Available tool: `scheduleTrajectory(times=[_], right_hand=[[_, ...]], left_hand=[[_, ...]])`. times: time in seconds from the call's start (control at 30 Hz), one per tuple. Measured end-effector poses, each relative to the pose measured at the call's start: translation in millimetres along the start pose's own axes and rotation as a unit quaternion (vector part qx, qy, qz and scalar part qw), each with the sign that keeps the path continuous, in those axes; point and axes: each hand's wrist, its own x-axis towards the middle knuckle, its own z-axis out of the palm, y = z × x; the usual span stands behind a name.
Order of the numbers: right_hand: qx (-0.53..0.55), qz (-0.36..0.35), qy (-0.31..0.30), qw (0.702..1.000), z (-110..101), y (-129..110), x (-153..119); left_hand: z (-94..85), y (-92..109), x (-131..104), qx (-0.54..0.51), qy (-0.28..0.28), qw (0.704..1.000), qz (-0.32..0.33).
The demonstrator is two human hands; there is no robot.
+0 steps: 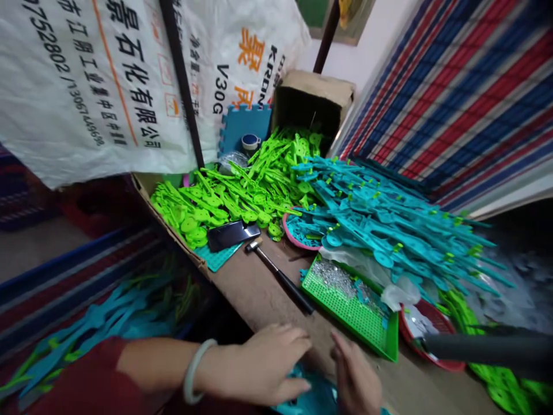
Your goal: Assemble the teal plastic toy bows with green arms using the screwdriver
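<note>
My left hand (259, 364), with a pale bangle (196, 369) on its wrist, reaches in from the lower left. Its thumb and fingers are apart, with nothing seen between them. My right hand (358, 374) is at the bottom edge, slightly blurred, its fingers stretched out towards the left hand. Below and between both hands lies a blue plastic piece (309, 397), partly cut off by the frame; whether either hand touches it is unclear. A hammer (283, 279) with a black grip lies on the brown work surface (242, 288) just beyond the hands.
A green perforated tray (363, 323) holds small shiny metal parts. Behind lie heaps of bright green plastic pieces (224, 199) and blue ones (380, 213). A dark phone (233, 234), a pink-rimmed bowl (298, 239) and a red basket (451, 366) are nearby. A dark bar (488, 351) juts in from the right.
</note>
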Motion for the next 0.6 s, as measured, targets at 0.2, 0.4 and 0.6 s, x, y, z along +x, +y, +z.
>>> scheduleTrajectory(times=[0.2, 0.4, 0.6], right_hand=[[0.289, 0.343, 0.127, 0.885, -32, 7, 48], [0.200, 0.308, 0.287, 0.885, -47, -11, 62], [0.017, 0.124, 0.222, 0.967, -37, -26, 46]], left_hand=[[23.2, -23, -18, 0.338, 0.063, 0.913, 0.217], [-52.4, -28, 1, 0.404, 0.086, 0.906, 0.086], [-224.1, -73, 41, 0.469, 0.211, 0.845, -0.146]])
